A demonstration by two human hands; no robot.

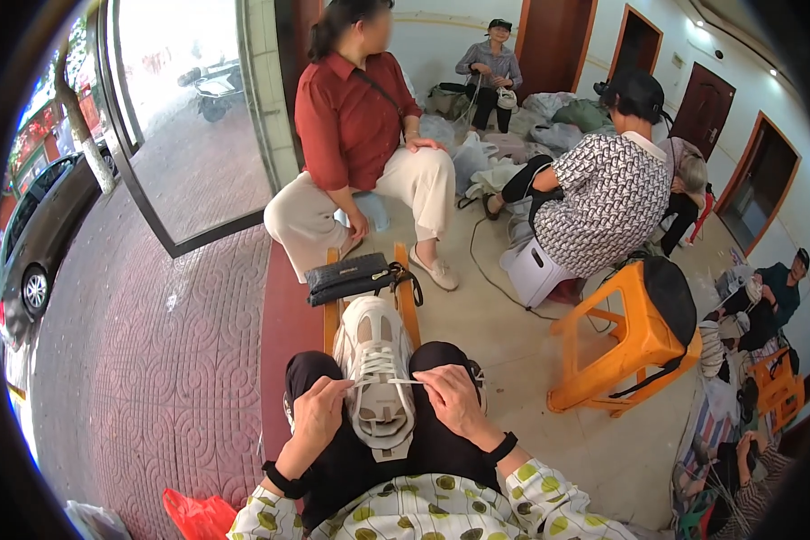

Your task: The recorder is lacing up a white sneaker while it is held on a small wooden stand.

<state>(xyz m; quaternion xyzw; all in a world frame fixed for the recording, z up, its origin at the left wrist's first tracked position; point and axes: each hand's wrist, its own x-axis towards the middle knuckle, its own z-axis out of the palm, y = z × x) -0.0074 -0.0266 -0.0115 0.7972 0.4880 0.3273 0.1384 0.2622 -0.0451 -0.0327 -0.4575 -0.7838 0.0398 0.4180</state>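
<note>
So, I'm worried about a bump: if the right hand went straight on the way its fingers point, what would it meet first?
Beyond the lace it pinches, the right hand would probably meet the right side of the pale shoe first, though its height above the shoe is unclear.

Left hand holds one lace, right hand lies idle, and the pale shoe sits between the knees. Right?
The right hand isn't idle: the head view shows it holding a white lace too. The left hand and pale shoe are as you say.

Left hand [319,412], right hand [456,400] — pinching laces [404,382] on a beige shoe [378,397].
</note>
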